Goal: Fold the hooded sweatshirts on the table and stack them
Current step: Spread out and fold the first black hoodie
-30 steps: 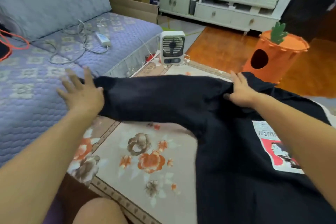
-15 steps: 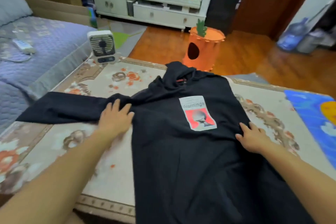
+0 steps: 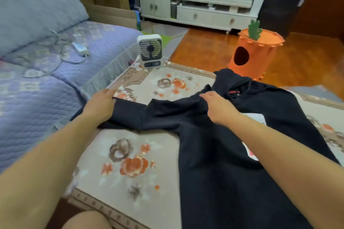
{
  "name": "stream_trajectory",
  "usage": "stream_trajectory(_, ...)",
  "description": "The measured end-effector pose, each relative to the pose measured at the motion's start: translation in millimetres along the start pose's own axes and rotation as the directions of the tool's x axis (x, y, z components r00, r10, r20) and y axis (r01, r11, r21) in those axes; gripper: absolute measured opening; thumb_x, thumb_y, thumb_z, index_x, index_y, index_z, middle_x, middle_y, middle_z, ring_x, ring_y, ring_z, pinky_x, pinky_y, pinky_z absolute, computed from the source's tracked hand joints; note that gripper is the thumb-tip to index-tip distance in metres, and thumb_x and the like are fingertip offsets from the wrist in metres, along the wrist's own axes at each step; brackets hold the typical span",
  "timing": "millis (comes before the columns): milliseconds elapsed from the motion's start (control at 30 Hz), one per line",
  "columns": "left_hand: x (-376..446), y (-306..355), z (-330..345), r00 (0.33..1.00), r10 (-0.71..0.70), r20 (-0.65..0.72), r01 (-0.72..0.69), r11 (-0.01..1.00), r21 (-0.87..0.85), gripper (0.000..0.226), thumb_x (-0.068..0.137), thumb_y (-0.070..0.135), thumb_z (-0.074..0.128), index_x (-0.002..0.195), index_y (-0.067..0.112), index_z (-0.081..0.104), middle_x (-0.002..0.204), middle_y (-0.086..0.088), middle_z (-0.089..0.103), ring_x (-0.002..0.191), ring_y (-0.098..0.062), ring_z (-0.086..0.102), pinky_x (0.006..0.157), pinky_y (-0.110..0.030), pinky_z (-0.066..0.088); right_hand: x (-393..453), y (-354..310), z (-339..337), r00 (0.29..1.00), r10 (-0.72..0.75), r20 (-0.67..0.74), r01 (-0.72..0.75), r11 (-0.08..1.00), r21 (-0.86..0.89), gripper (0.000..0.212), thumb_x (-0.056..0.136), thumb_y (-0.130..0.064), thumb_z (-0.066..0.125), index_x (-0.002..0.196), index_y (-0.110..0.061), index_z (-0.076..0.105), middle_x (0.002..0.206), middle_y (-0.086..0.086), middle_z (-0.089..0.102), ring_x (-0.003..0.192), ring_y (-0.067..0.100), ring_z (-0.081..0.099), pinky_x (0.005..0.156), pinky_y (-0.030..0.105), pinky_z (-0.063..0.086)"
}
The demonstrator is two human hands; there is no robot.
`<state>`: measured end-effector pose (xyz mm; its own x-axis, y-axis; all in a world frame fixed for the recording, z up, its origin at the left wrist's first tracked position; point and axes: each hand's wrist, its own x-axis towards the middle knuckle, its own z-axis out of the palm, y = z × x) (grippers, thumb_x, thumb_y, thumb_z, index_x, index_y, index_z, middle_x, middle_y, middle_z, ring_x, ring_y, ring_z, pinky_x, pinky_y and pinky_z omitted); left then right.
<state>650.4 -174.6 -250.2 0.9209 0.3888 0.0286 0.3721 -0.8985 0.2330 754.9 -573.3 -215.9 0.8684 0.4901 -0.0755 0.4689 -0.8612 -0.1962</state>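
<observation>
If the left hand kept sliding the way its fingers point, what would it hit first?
The left hand points up and right across the flowered tablecloth. Probably the small white fan at the table's far corner comes first, though depth is hard to judge.

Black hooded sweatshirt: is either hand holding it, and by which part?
Left hand rests on the black hooded sweatshirt's sleeve end; right hand grips the shoulder fabric.

Purple quilted sofa (image 3: 55,72) left, wooden floor (image 3: 204,50), white TV cabinet (image 3: 195,11), cardboard boxes (image 3: 109,3) behind
</observation>
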Motion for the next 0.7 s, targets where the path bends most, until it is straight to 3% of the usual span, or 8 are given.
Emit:
stream_trajectory(67, 23.0, -26.8, 6.0, 0.993, -0.04, 0.107, 0.029, 0.994, 0.102, 0.053, 0.103, 0.036, 0.049, 0.153, 0.022, 0.037, 0.155, -0.013, 0.038, 0.135, -0.041, 0.041, 0.112, -0.052, 0.037, 33.2, -7.6, 0.1, 0.999, -0.003, 0.048, 0.009, 0.993, -0.121, 0.074, 0.094, 0.0, 0.045, 0.159, -0.024, 0.019, 0.166, -0.002, 0.01, 0.111, 0.039, 0.06, 0.082, 0.044, 0.054)
stream_trajectory(133, 37.9, -47.3, 16.1, 0.985, -0.074, 0.157, 0.054, 0.991, 0.124, 0.049, 0.102, 0.042, 0.051, 0.144, 0.019, 0.046, 0.149, -0.017, 0.041, 0.134, -0.042, 0.041, 0.111, -0.052, 0.038, 61.2, -8.3, 4.9, 0.994, 0.013, 0.11, 0.015, 0.967, -0.252, 0.07, 0.095, -0.003, 0.045, 0.157, -0.026, 0.022, 0.168, 0.0, 0.0, 0.105, 0.039, 0.062, 0.076, 0.041, 0.053)
stream_trajectory(233, 45.0, -71.4, 22.7, 0.99, -0.125, -0.058, 0.133, 0.976, 0.174, 0.025, 0.1, 0.018, 0.053, 0.119, 0.005, 0.059, 0.124, -0.023, 0.056, 0.113, -0.046, 0.056, 0.094, -0.052, 0.048, 89.3, -6.4, 4.6, 0.996, 0.068, 0.05, -0.042, 0.917, -0.397, 0.035, 0.096, -0.01, 0.046, 0.13, -0.014, 0.053, 0.152, 0.012, 0.032, 0.1, 0.041, 0.061, 0.075, 0.041, 0.051)
stream_trajectory(300, 45.9, -88.0, 11.3, 0.909, -0.321, -0.266, 0.378, 0.903, 0.202, 0.03, 0.097, 0.008, 0.049, 0.125, 0.001, 0.056, 0.125, -0.024, 0.058, 0.115, -0.045, 0.057, 0.092, -0.053, 0.047, 104.2, -4.3, 1.2, 0.98, 0.17, -0.102, -0.194, 0.924, -0.33, 0.029, 0.093, -0.009, 0.048, 0.119, -0.004, 0.057, 0.127, 0.017, 0.05, 0.099, 0.044, 0.062, 0.069, 0.04, 0.045)
stream_trajectory(400, 49.2, -103.5, 1.8, 0.834, -0.529, -0.159, 0.546, 0.832, 0.096, 0.049, 0.1, 0.021, 0.051, 0.143, 0.0, 0.041, 0.143, -0.026, 0.048, 0.129, -0.046, 0.047, 0.102, -0.055, 0.041, 114.4, -4.5, 0.7, 0.944, 0.29, -0.158, -0.315, 0.935, -0.165, 0.031, 0.091, -0.008, 0.05, 0.122, 0.0, 0.052, 0.124, 0.021, 0.052, 0.102, 0.044, 0.059, 0.067, 0.041, 0.042)
stream_trajectory(500, 51.6, -90.0, 14.4, 0.925, -0.368, 0.1, 0.374, 0.926, -0.058, 0.063, 0.102, 0.041, 0.05, 0.152, 0.008, 0.032, 0.149, -0.028, 0.043, 0.134, -0.048, 0.044, 0.109, -0.051, 0.037, 99.3, -14.6, 10.4, 0.962, 0.253, -0.102, -0.268, 0.947, -0.177, 0.054, 0.092, -0.011, 0.052, 0.143, -0.009, 0.033, 0.149, 0.019, 0.029, 0.122, 0.046, 0.044, 0.084, 0.049, 0.046)
stream_trajectory(633, 60.6, -69.7, 27.0, 0.989, -0.003, 0.15, -0.001, 1.0, 0.031, 0.054, 0.104, 0.011, 0.041, 0.157, 0.02, 0.034, 0.161, -0.021, 0.03, 0.144, -0.039, 0.033, 0.12, -0.041, 0.023, 79.1, -26.9, 30.5, 0.998, -0.066, -0.011, 0.057, 0.93, -0.362, 0.063, 0.096, -0.016, 0.045, 0.156, -0.021, 0.024, 0.158, 0.007, 0.029, 0.128, 0.039, 0.044, 0.096, 0.047, 0.047)
stream_trajectory(700, 63.3, -63.3, 19.3, 0.986, 0.055, 0.159, -0.064, 0.997, 0.047, 0.047, 0.1, 0.006, 0.045, 0.146, 0.018, 0.05, 0.153, -0.016, 0.043, 0.136, -0.037, 0.043, 0.115, -0.042, 0.031, 80.0, -29.2, 34.7, 0.994, -0.052, 0.097, 0.079, 0.951, -0.3, 0.064, 0.1, -0.014, 0.038, 0.159, -0.022, 0.017, 0.158, 0.004, 0.03, 0.125, 0.037, 0.05, 0.093, 0.044, 0.048)
